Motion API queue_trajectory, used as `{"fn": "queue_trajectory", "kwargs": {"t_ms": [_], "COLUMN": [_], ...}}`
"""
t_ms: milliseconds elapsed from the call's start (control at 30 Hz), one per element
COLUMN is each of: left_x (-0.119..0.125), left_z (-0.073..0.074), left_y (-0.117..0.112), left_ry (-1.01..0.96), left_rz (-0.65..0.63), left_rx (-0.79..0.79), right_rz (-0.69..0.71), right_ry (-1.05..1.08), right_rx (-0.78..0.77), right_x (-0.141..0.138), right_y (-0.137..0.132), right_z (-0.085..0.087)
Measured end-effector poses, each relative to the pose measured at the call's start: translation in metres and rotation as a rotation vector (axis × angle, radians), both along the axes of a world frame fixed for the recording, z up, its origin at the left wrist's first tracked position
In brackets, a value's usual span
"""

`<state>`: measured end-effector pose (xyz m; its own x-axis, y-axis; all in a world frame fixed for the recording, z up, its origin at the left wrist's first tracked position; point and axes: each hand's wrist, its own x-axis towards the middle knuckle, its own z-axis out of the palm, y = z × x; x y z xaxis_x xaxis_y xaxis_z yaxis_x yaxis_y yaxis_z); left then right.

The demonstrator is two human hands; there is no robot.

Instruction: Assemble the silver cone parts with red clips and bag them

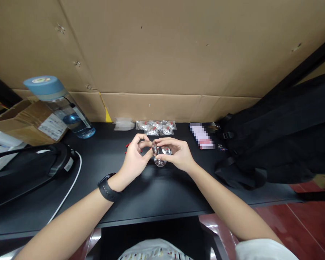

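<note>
Both of my hands meet over the middle of the black table [157, 195]. My left hand [135, 159], with a black watch on its wrist, pinches a small clear round disc [154, 148] between thumb and forefinger. My right hand [176, 153] is closed on the same small clear piece from the other side, and another clear round part [160, 162] shows just below the fingers. Behind the hands lie several small clear bags [157, 128] holding round parts with red marks. Thin red bits [128, 146] lie by my left hand.
A water bottle [62, 106] with a blue cap leans at the back left beside a cardboard box [24, 122]. A black bag with a white cable [67, 187] fills the left side. A black backpack [281, 141] covers the right. A cardboard wall [162, 54] stands behind.
</note>
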<state>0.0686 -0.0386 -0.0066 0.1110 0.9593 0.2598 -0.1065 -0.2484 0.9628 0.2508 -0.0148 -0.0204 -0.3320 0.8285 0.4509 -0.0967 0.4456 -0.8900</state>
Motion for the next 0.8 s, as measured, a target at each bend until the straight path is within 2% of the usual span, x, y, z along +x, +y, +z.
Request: {"fn": "queue_trajectory", "kwargs": {"t_ms": [133,300,633,800], "left_x": [0.000,0.001,0.004,0.005], "left_z": [-0.002,-0.004,-0.010,-0.011], "left_y": [0.001,0.001,0.002,0.000], "left_ry": [0.038,0.035,-0.039,-0.038], "left_rz": [0.048,0.080,0.089,0.116], "left_rx": [0.001,0.000,-0.061,-0.068], "right_rz": [-0.003,0.021,-0.088,-0.142], "right_ry": [-0.076,-0.122,-0.112,-0.134], "right_rx": [0.090,0.131,0.085,0.142], "right_x": [0.007,0.011,0.005,0.003], "right_y": [0.000,-0.001,0.000,-0.004], "right_z": [0.004,0.007,0.005,0.006]}}
